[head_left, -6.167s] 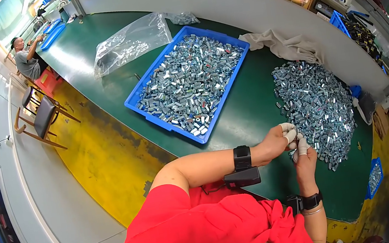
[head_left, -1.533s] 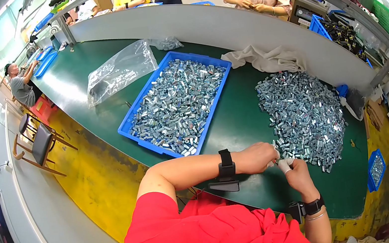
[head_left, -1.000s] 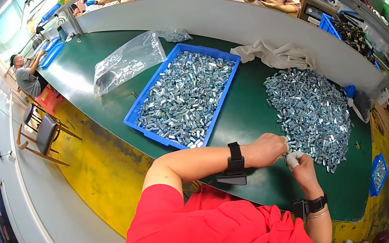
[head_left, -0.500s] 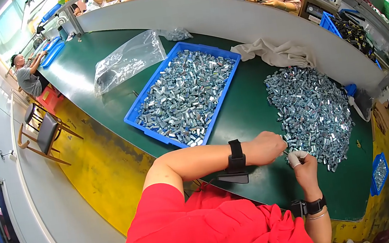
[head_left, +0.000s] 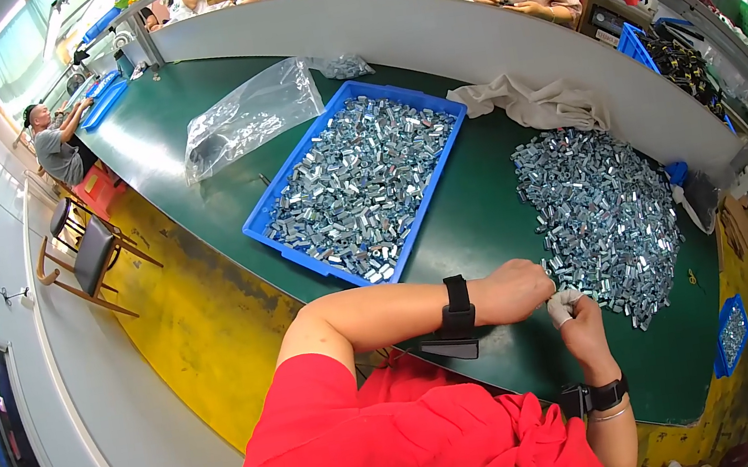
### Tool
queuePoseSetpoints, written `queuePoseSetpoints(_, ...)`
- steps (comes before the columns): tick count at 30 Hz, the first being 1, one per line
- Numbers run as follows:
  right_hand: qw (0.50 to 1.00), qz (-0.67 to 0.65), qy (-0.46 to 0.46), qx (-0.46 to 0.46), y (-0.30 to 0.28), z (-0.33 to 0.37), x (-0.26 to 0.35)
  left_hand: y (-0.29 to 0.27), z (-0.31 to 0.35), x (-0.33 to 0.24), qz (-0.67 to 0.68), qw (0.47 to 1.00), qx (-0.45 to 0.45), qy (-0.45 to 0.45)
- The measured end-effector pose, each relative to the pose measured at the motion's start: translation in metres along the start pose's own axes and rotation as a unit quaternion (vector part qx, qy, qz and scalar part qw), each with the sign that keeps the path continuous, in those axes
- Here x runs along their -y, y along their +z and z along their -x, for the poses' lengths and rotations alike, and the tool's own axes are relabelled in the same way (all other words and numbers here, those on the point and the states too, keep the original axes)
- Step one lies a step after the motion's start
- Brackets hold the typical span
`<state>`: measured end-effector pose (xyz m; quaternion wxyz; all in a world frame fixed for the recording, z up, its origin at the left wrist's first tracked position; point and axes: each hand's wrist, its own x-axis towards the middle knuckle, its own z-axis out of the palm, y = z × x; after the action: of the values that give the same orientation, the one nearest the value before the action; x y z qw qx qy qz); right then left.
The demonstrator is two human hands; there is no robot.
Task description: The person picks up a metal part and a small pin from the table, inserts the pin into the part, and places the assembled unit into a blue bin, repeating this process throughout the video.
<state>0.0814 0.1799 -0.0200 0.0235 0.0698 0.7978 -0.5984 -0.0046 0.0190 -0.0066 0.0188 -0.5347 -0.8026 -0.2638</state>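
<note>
My left hand [head_left: 520,290] is closed at the near left edge of a heap of small shiny metal pieces [head_left: 599,219] on the green table. Just below it my right hand [head_left: 583,326] is curled, with pale covers on its fingertips. The fingertips of both hands nearly meet, and whatever is pinched between them is too small to make out. To the left, a blue tray [head_left: 404,253] is filled with many similar silvery-blue metal pieces.
A clear plastic bag [head_left: 255,116] lies behind the tray. White cloth [head_left: 538,103] rests against the grey partition [head_left: 420,25]. Past the table's right end is a small blue bin [head_left: 730,335]. Co-workers sit beyond the partition and at the far left; chairs [head_left: 92,256] stand on the left.
My right hand has shifted slightly left, and its fingers have turned in closer beneath my left hand. A blue-gloved hand has appeared beyond the partition at the upper right.
</note>
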Motion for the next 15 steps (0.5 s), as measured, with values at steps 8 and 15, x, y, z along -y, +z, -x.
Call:
queuePoseSetpoints(8, 0.999, -0.021, 0.007, -0.029, 0.005, -0.003, 0.0, 0.0, -0.001, 0.0, -0.017, 1.0, -0.01, 0.02)
queuePoseSetpoints(15, 0.995, -0.053, 0.09, 0.001, -0.006, -0.002, 0.0, 0.002, -0.003, -0.002, -0.038, 0.999, -0.012, 0.028)
